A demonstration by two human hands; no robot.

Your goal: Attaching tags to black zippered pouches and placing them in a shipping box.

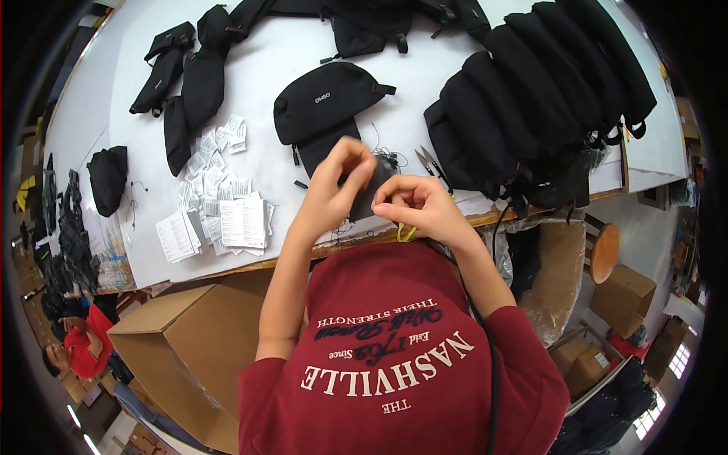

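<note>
Black fabric [366,203] is partly hidden by my left hand [337,186], so honestly can't tell if those curled fingers grip anything; same with my curled right hand [422,205]. It sits right between them, with neon-yellow cord [409,234] poking out just under the right.

Worktable [254,91], layout as seen.
Labels [208,174] lie left, bag row [523,91] right; single bag [326,98] between; scissors [434,167] just beside the row.

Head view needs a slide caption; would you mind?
Left hand and right hand close together near a black bag and snips on a white table.
</note>
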